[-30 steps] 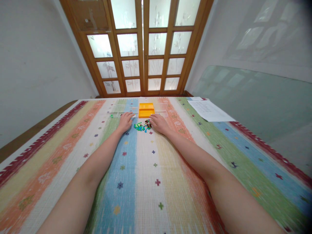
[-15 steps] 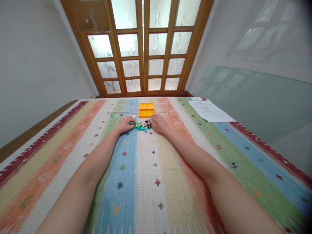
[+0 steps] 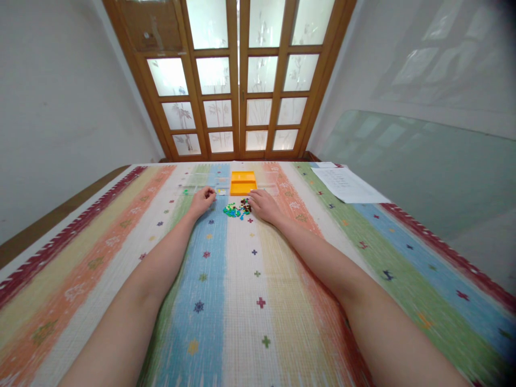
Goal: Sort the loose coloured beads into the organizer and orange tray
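Note:
My left hand (image 3: 203, 200) is at the front edge of the clear compartment tray (image 3: 191, 184), its fingers pinched together; what they hold, if anything, is too small to make out. A pile of tiny green, blue and dark brown pieces (image 3: 233, 210) lies on the striped cloth between my hands. My right hand (image 3: 263, 204) rests on the cloth at the pile's right side, fingers apart and slightly bent, tips beside the dark brown pieces. Just beyond the pile stands an orange two-part tray (image 3: 243, 184).
Clear trays flank the orange one; a few green bits (image 3: 185, 192) sit in the left one, and a small yellow and white item (image 3: 221, 192) lies nearer the middle. Printed paper sheets (image 3: 346, 184) lie at the back right. A glass-paned wooden door (image 3: 237, 80) stands behind the table.
My left hand has moved from the pile's left edge leftward and away from me to the clear tray, its fingers now pinched. The right hand has stayed in place.

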{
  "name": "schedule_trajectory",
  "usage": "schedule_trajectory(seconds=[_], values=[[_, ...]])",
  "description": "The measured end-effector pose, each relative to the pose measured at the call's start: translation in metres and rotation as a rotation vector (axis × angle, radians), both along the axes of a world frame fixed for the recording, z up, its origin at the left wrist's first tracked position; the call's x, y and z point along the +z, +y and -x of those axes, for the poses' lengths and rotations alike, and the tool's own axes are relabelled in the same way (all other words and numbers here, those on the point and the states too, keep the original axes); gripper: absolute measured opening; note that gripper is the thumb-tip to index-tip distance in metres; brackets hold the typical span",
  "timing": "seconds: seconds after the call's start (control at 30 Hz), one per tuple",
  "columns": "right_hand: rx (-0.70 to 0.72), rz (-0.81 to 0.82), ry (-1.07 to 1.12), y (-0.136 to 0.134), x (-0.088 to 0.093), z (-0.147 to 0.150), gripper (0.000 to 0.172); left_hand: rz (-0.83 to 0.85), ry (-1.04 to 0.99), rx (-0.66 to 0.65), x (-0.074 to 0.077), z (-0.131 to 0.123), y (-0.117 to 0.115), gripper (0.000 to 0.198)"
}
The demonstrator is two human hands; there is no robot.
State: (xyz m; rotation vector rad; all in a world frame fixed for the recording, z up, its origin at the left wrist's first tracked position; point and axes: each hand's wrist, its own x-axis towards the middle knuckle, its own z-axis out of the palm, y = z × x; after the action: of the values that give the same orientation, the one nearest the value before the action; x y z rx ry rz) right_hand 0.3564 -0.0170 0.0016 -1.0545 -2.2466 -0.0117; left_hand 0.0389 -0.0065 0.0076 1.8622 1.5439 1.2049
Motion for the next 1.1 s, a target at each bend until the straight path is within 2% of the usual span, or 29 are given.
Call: schedule_trajectory(seconds=[0.13,0.27,0.37,0.47,0.7,0.93,1.1], values=[[0.015,0.007,-0.006,-0.003,0.002,0.000,0.038,-0.072,-0.207,0.175,0.001,0.013,0.009,0.014],[0.063,0.000,-0.029,-0.006,0.004,0.002,0.036,-0.071,-0.407,0.367,0.005,0.029,0.014,0.017],[0.095,0.006,-0.046,-0.008,0.007,0.003,0.033,-0.051,-0.475,0.493,0.007,0.038,0.015,0.016],[0.120,0.028,-0.055,-0.010,0.009,0.004,0.031,-0.022,-0.494,0.563,0.008,0.045,0.015,0.012],[0.196,0.025,-0.057,-0.012,0.011,0.005,0.029,-0.006,-0.557,0.566,0.005,0.053,0.016,0.019],[0.228,0.010,-0.076,-0.015,0.010,0.008,0.027,0.053,-0.589,0.528,0.012,0.050,0.014,0.039],[0.239,0.003,-0.079,-0.016,0.010,0.009,0.029,0.110,-0.663,0.502,0.013,0.050,0.015,0.059]])
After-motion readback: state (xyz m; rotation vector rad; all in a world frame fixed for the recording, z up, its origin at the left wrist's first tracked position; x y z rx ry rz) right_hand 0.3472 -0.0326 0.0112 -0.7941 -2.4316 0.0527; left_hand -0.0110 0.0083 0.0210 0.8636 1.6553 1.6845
